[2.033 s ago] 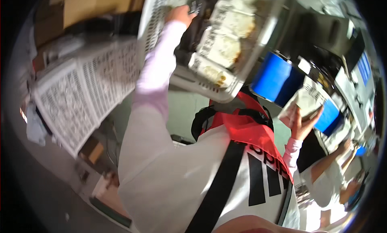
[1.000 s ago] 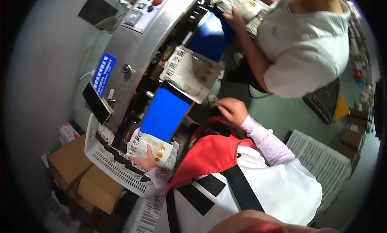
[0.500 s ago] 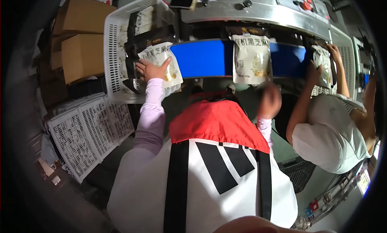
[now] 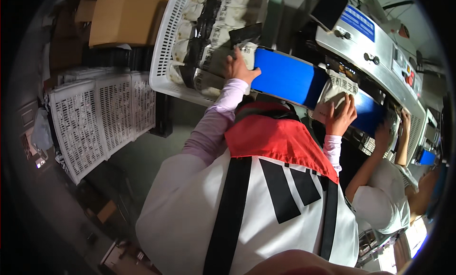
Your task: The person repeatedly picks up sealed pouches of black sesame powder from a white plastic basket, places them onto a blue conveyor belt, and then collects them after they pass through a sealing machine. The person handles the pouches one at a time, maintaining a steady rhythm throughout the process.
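Observation:
My left hand (image 4: 243, 69) is at the right side of a white plastic crate (image 4: 160, 68). Its thumb and fingers are around a white-and-black printed pouch (image 4: 248, 51), which is partly hidden behind the hand. Rows of similar filled pouches (image 4: 227, 30) stand packed in the crate. On the blue conveyor belt (image 4: 287, 76), farther right, lies another pouch (image 4: 336, 86) of the same kind. My right hand (image 4: 340, 117) grips its near part, fingers bent over the front.
A metal machine (image 4: 354, 44) with knobs and a control panel runs behind the belt. At the right, a co-worker's hands (image 4: 392, 127) handle another pouch. Cardboard boxes (image 4: 126, 18) and slatted white crates (image 4: 102, 120) stand to the left.
The view has swung left. My right hand has come up from beside the belt onto the middle pouch. My left hand's pouch, earlier lying flat across the crate's edge, now looks more upright.

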`<state>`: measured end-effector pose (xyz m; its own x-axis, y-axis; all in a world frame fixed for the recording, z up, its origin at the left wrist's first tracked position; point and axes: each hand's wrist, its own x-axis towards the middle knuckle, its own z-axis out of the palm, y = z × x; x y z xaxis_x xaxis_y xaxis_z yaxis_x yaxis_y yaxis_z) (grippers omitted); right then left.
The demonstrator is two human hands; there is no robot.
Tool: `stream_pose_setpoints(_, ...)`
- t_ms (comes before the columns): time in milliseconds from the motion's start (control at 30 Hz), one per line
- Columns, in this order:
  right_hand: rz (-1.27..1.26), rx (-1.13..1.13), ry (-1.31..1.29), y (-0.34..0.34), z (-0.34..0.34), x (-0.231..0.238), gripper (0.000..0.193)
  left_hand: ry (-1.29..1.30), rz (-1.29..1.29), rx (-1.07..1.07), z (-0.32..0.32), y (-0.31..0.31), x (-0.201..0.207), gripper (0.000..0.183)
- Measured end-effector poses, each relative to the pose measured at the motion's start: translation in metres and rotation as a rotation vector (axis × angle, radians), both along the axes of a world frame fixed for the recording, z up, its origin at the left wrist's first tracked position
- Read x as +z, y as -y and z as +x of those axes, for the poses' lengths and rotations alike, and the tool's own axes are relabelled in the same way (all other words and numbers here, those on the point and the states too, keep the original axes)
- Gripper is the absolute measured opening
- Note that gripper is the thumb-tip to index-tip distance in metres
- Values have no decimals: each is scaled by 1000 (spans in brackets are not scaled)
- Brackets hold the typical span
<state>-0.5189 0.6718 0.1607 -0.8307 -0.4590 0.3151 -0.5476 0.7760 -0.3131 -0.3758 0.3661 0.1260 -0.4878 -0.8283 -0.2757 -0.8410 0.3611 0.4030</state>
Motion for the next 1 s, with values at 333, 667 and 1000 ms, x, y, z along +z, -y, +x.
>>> stream_pose_setpoints(333,102,20,46,32,18,10,60,-327,356,-77,29,62,-37,100)
stream_pose_setpoints(667,-767,384,1464,148,79,75,95,-711,332,-418,58,72,108,81)
stream_pose_setpoints(1000,-1519,-1,1339,156,75,89,30,-425,-554,-735,33,-68,151,83)
